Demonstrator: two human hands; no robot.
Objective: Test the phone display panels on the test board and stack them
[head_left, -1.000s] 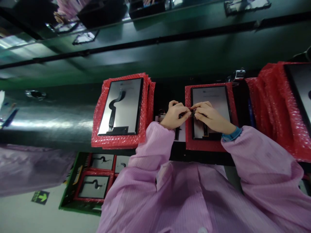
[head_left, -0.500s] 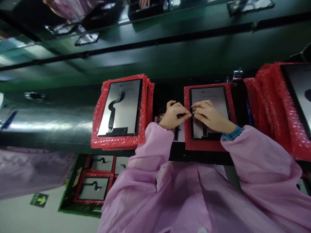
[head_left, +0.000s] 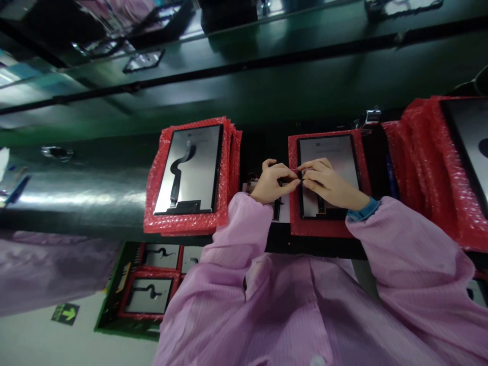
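An LCD panel (head_left: 331,144) lies silver back up on red bubble wrap (head_left: 293,218) in front of me. Part of its dark flex cable (head_left: 321,206) shows below my fingers; the rest is covered. Over the panel's left edge, my left hand (head_left: 275,182) is closed with thumb and forefinger pinched together. My right hand (head_left: 331,184), reaching in from the right above the panel, is pinched too, and its fingertips meet the left ones. A tiny dark piece shows between the fingertips, too small to make out.
To the left, another LCD panel (head_left: 206,173) with a curved flex cable tops a stack of red bubble wrap (head_left: 152,203). More red wrap (head_left: 419,168) and a panel (head_left: 467,132) are at right. A green crate (head_left: 99,317) of panels sits below left, near a person's sleeve (head_left: 49,269).
My fingertips have shifted slightly at the panel's left edge, still pinched close together. The panel and stacks stay in place.
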